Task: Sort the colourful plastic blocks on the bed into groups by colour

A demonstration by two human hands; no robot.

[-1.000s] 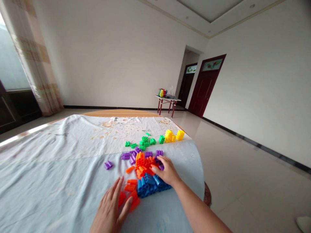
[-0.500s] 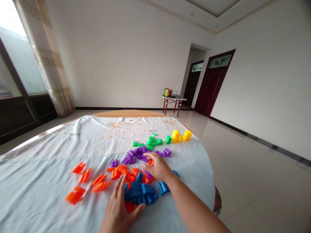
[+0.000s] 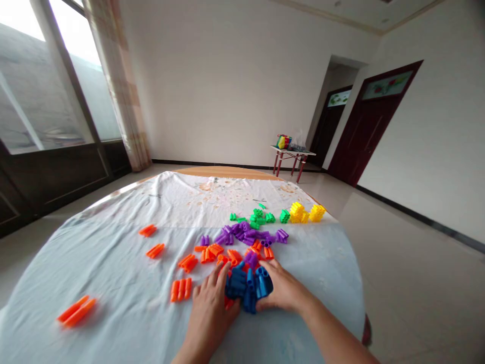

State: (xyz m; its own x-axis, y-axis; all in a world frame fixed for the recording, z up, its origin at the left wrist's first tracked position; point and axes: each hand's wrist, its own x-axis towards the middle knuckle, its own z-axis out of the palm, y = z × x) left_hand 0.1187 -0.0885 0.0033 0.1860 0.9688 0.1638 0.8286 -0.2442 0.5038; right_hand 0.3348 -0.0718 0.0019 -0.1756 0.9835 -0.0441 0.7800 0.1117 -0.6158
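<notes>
A pile of dark blue plastic toy blocks (image 3: 248,288), made of joined tubes, is cupped between my two hands on the cloth. My left hand (image 3: 212,298) curves round the pile's left side, its thumb at the near edge. On the right, my right hand (image 3: 284,287) wraps round several blue blocks with thumb and fingers. Orange blocks (image 3: 212,251) lie just beyond my fingers, and a few show under my left hand. A purple block (image 3: 250,260) sits among the orange ones above the blue pile.
Purple blocks (image 3: 246,233) lie in a band farther out, with green blocks (image 3: 257,217) behind them and yellow clusters (image 3: 297,212) at right. Loose orange blocks (image 3: 77,311) are scattered left. Beyond the round table's cloth (image 3: 132,283) stands a small side table (image 3: 291,150) with bags.
My right hand has come back from the orange and purple blocks to the blue pile, which is now more compact. Orange blocks at left have spread farther apart. The view has turned left.
</notes>
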